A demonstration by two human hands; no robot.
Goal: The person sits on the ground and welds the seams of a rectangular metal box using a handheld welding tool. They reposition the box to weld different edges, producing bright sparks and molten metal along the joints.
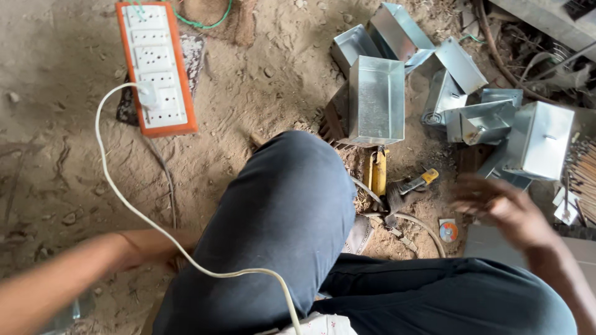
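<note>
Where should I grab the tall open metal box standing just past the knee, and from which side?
Probably take the tall metal box by its upper rim, coming down from above: it stands upright with its open mouth facing the camera, so a thin wall edge is free to pinch. The blurred right hand is the nearer one.

Bare sandy dirt floor (74, 161) fills the view, scuffed and pebbled, in soft daylight. At one o'clock, rubble and rusty scrap (540, 43) lie against a concrete edge (540, 18).
</note>
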